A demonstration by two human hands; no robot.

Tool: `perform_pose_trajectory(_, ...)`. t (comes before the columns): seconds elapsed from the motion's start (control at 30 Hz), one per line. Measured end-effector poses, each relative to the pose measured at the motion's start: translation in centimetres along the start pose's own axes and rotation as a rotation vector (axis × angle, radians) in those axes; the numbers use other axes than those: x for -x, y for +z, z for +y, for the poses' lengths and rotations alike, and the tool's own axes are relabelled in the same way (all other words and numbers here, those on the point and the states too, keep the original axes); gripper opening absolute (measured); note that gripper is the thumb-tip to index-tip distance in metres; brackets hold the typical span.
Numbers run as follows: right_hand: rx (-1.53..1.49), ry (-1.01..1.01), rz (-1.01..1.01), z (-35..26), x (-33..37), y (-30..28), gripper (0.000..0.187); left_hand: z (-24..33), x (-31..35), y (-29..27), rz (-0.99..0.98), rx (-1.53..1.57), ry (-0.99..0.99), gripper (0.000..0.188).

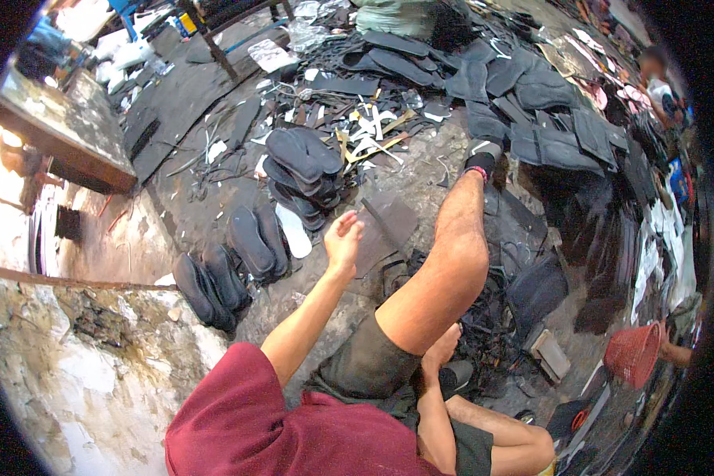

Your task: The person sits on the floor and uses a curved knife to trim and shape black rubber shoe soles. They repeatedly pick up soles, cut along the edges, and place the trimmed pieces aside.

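My left hand [344, 242] is raised over the floor in the middle. Its fingers are loosely bent and apart, with nothing visible in them. Close by on its left is a white sole-shaped piece [294, 232]. Beyond it rises a stack of black shoe soles [300, 155]. More black soles [251, 241] stand to the left, and another group of soles [206, 287] leans nearer the wall. Below my bent knee, my right hand [443, 346] is closed beside my thigh. Whatever it grips, if anything, is hidden.
Black sheet pieces [559, 147] are heaped at the upper right. White and yellow offcuts [373, 131] litter the floor ahead. Dark scraps [488, 337] lie beside my right hand. A red basket [634, 355] is at the right, near another person's arm [677, 354]. A peeling wall [79, 357] borders the left.
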State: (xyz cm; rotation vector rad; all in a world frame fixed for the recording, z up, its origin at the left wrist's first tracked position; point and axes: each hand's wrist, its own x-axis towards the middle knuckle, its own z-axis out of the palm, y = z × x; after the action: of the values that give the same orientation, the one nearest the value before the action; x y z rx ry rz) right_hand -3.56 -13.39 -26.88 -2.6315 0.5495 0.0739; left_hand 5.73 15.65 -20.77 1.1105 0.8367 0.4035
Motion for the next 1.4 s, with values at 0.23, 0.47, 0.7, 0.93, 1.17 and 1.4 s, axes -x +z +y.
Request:
perform_pose_trajectory(0.23, -0.942, 0.130, -0.070, 0.2, -0.9, -16.1, 0.040, 10.5, 14.7, 1.4, -0.089, -0.214, 0.559, 0.031)
perform_pose_trajectory(0.47, -1.299, -0.045, -0.607, -1.5, 2.8, -28.1, 0.040, 8.0, 21.8, 12.0, -0.941, 0.401, -0.154, 0.083)
perform_pose_trajectory(0.7, -1.347, 0.230, -0.746, 5.0, 3.7, -23.2, 0.043, 8.6, 20.9, 11.8, -1.314, 0.633, -0.405, 0.083)
perform_pose_trajectory(0.93, -0.622, -0.059, -0.020, 5.6, 4.7, -25.2, 0.068, 17.7, 21.0, 8.8, -0.904, -0.192, -0.226, 0.032)
perform_pose_trajectory(1.17, -0.651, -0.247, -0.187, 3.3, 8.7, -28.2, 0.048, 16.8, 19.4, 7.9, -0.915, -0.114, -0.660, 0.040)
perform_pose_trajectory(1.4, -0.616, -0.426, -0.184, 5.7, 12.3, -26.1, 0.030, 16.0, 17.8, 7.4, -0.851, -0.070, -0.849, 0.044)
